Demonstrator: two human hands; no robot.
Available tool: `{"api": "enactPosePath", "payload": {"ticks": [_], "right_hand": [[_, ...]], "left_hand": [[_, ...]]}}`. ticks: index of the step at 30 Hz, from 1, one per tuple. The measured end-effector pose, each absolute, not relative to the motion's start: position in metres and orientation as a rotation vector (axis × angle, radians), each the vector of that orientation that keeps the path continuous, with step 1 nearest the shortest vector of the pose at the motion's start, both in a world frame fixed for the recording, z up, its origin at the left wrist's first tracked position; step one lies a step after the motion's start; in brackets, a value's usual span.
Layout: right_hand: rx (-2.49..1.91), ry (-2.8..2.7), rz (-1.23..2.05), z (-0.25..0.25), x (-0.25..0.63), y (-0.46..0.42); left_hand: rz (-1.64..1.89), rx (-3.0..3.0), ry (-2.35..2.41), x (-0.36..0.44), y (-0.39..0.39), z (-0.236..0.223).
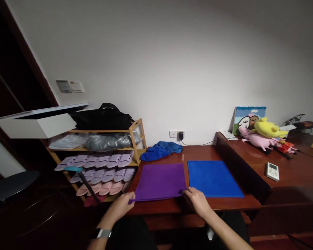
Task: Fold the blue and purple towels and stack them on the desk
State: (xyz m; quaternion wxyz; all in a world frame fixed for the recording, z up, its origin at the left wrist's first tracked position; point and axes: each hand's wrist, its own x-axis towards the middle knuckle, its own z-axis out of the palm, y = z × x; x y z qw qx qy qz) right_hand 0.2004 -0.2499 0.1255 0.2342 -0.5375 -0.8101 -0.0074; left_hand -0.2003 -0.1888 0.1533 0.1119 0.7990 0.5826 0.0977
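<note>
A purple cloth [161,182] lies as a flat square on the low reddish-brown wooden table, its near edge slightly lifted. At its near left corner my left hand [121,205] pinches the fabric between thumb and fingers. My right hand [196,201] has its fingers closed on the near right corner. Just to the right lies a blue cloth [213,178], also a flat square, with a narrow strip of table between the two. Behind the purple cloth a crumpled blue cloth [161,151] is heaped by the wall.
Left of the table stands a wooden shoe rack [137,139] with several slippers, wrapped bundles and a black bag [104,117]. On the right, a higher cabinet top [252,158] bears plush toys [268,128] and a white remote control [272,171]. A black plug [181,135] sits in the wall socket.
</note>
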Motion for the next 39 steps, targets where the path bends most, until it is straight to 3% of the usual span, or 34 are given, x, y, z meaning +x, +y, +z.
{"api": "enactPosePath", "payload": {"ticks": [10,16,21,27,31,35,39], "right_hand": [[-1.218,-2.039,-0.245,0.269,0.263,-0.262],[-1.157,-1.96,-0.229,0.338,0.307,-0.293],[-1.262,-1.96,-0.066,0.348,0.352,-0.294],[-1.386,-1.923,-0.012,0.331,0.415,-0.232],[-1.494,-1.773,0.029,0.347,0.452,-0.18],[-1.474,-1.663,-0.16,0.376,0.484,-0.15],[-1.484,-1.59,-0.265,0.361,0.511,-0.152]], "left_hand": [[1.106,2.312,1.56,-0.187,-0.209,0.285],[1.169,2.362,1.392,-0.149,-0.212,0.345],[0.97,2.341,1.203,-0.103,-0.188,0.351],[0.793,2.384,1.054,-0.03,-0.121,0.34],[0.936,2.479,1.022,0.025,-0.076,0.361],[1.191,2.629,1.089,0.072,-0.049,0.386],[1.312,2.785,1.047,0.099,-0.049,0.368]]}}
